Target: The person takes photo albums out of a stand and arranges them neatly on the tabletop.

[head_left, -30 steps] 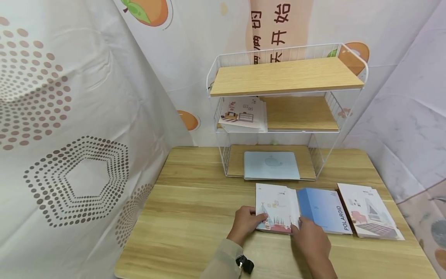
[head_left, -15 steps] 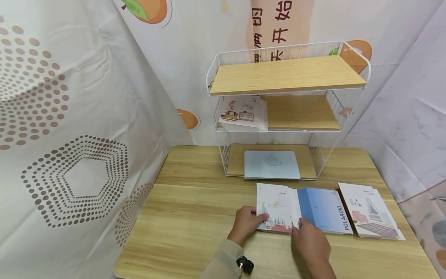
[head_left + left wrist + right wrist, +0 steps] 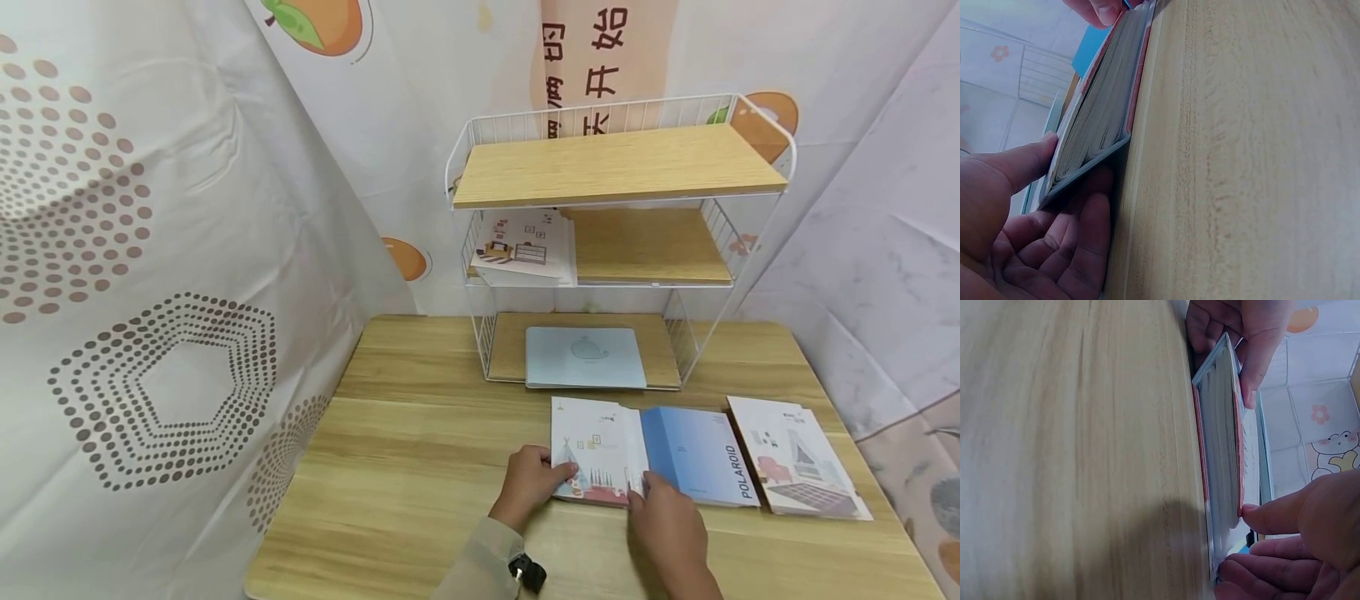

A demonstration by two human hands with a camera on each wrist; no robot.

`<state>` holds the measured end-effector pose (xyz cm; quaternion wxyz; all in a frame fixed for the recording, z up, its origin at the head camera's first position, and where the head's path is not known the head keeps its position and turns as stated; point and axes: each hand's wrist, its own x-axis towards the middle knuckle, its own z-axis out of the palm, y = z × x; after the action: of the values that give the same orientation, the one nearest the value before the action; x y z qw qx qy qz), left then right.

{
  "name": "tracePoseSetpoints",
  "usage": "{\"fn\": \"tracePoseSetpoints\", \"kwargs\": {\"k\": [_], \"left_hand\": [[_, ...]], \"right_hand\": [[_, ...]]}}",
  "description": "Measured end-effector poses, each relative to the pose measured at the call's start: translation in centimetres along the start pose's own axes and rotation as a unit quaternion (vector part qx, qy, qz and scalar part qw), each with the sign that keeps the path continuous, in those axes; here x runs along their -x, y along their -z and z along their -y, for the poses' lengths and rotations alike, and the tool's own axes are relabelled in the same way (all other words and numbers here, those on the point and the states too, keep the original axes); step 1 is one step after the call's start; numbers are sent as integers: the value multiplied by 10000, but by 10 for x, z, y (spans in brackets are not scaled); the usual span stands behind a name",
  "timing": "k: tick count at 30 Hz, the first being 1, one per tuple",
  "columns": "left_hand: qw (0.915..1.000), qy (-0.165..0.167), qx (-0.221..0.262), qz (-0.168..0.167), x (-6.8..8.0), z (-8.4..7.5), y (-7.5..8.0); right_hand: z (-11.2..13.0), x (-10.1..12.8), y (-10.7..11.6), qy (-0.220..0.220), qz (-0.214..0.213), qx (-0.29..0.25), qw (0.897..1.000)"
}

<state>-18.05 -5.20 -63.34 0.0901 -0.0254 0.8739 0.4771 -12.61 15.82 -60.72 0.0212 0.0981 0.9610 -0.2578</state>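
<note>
A white illustrated book [image 3: 597,448] lies on the wooden table [image 3: 420,450], with its near edge lifted slightly. My left hand [image 3: 557,478] grips its near left corner, thumb on the cover [image 3: 1022,164] and fingers [image 3: 1082,247] underneath. My right hand [image 3: 643,493] pinches the near right corner; in the right wrist view its thumb [image 3: 1260,511] presses the cover and its fingers [image 3: 1260,575] curl below. The book's page edge [image 3: 1217,444] shows between both hands. A blue POLAROID book [image 3: 701,454] lies against its right side.
A third illustrated book [image 3: 795,467] lies at the far right. Behind stands a white wire rack [image 3: 622,167] with wooden shelves. A light blue book [image 3: 585,357] lies on the bottom shelf, another book [image 3: 521,243] on the middle one. Fabric curtains enclose the table.
</note>
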Motion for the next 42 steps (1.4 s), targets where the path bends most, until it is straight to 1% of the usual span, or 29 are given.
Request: {"fn": "tracePoseSetpoints", "kwargs": {"k": [4,11,20,29,31,38,42], "left_hand": [[10000,17,-60,-18,0,-1,1],[9998,145,-170,-11,0,0,2],[9996,137,-257,-46,0,0,1],[9996,215,-205,9,-1,0,1],[9996,157,-233,-16,0,-1,1],[9995,145,-298,11,-1,-1,2],[9989,121,-448,31,-1,-3,5]], "right_hand": [[1,-1,2,39,84,46,9999],[-1,-1,2,122,200,170,9996],[-4,1,2,125,230,249,9993],[-5,-1,3,149,262,319,9990],[-6,-1,2,177,247,328,9990],[-7,-1,1,340,96,297,9989],[-7,-3,1,462,15,239,9986]]}}
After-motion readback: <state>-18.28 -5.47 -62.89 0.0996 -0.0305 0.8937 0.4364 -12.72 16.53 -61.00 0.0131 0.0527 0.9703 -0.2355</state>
